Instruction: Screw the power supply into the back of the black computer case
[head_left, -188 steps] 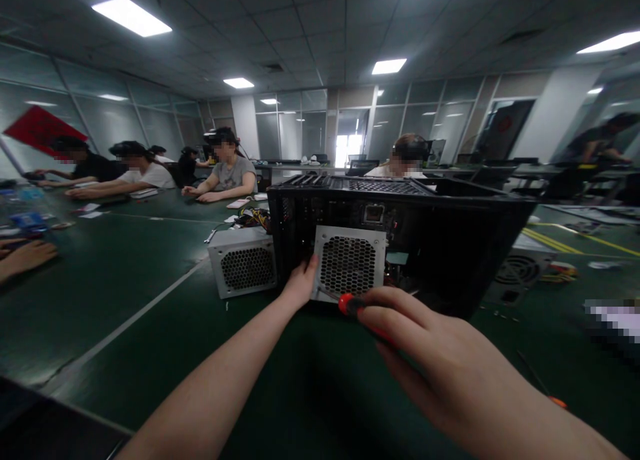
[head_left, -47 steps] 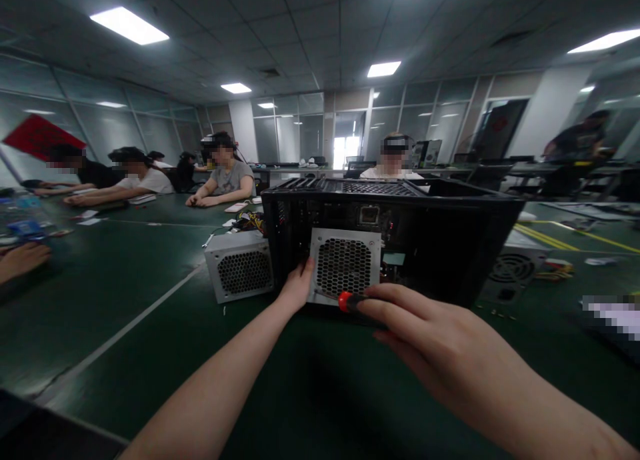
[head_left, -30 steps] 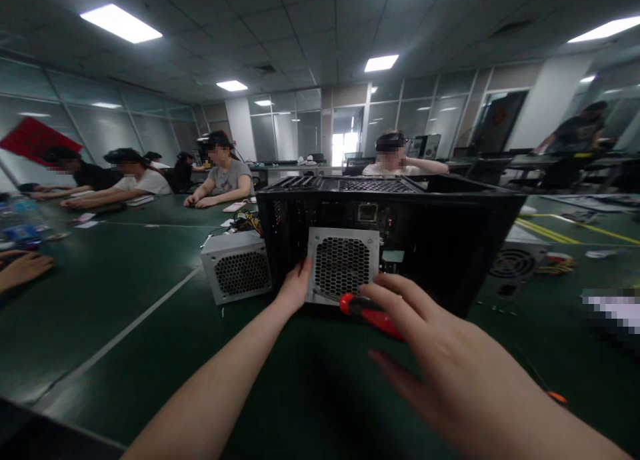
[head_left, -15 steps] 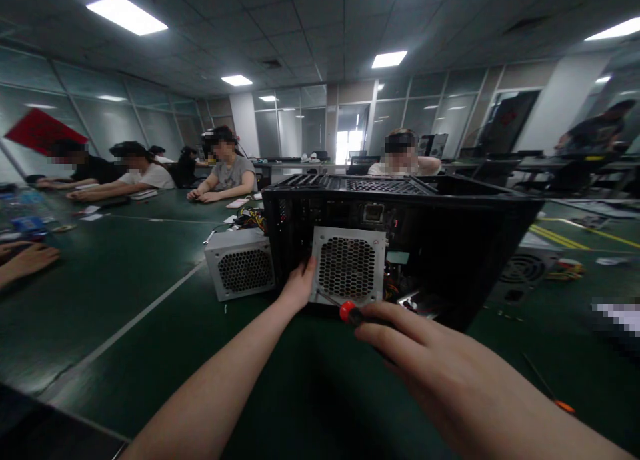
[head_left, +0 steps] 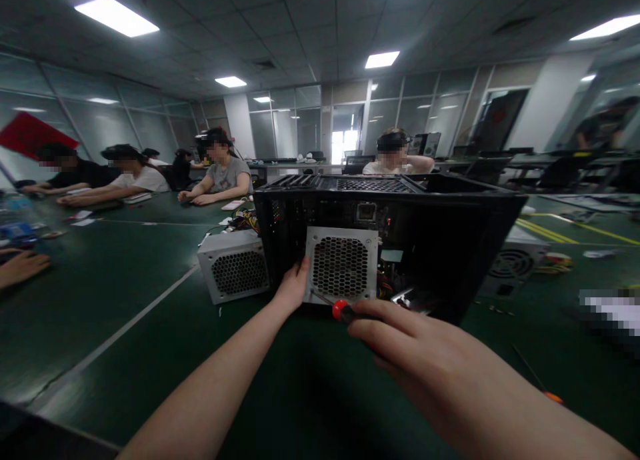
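Observation:
A grey power supply (head_left: 342,263) with a honeycomb grille stands upright at the open side of a black computer case (head_left: 445,247). My left hand (head_left: 291,288) grips its left edge, thumb near the grille face and the other fingers hidden behind. In my right hand (head_left: 415,337) is a screwdriver (head_left: 341,311) with a red and black handle, fingers wrapped round it. Its thin shaft points left to the lower left corner of the grille face; whether a screw sits under the tip is too small to tell.
Left of the case sits a second power supply (head_left: 236,273), and a third power supply (head_left: 515,260) with coloured cables is at its right. Another screwdriver (head_left: 553,397) lies on the green table (head_left: 150,340). Small screws (head_left: 500,311) lie nearby. Co-workers sit across and along the left.
My view has turned slightly, so everything sits a little further left in the picture. Both hands keep their hold, and the screwdriver stays at the same corner of the power supply.

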Available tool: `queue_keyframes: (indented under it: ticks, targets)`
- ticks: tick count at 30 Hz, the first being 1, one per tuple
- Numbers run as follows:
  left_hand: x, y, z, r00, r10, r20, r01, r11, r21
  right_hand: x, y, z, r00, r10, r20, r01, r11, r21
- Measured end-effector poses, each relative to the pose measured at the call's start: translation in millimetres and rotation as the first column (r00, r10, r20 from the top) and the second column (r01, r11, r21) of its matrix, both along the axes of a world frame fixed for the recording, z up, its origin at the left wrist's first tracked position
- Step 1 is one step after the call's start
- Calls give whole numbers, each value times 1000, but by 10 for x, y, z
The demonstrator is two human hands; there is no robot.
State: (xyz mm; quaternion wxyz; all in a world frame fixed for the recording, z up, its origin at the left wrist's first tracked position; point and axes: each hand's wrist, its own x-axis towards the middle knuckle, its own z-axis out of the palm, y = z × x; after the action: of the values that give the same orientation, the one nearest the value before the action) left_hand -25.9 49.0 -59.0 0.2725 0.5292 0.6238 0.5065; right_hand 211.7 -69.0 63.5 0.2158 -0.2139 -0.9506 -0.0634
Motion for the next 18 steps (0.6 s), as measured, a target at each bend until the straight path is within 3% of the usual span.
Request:
queue_keyframes:
  ticks: [12,18]
  targets:
    - [-6,13,-13,1000,-2,27,2,1000,-2,-13,-32,21,998,-57,34,56,998,25]
    - [-14,37,-29,1000,-4,29,4,1000,0,-74,74,-36,921,-314,-230,347,931,118]
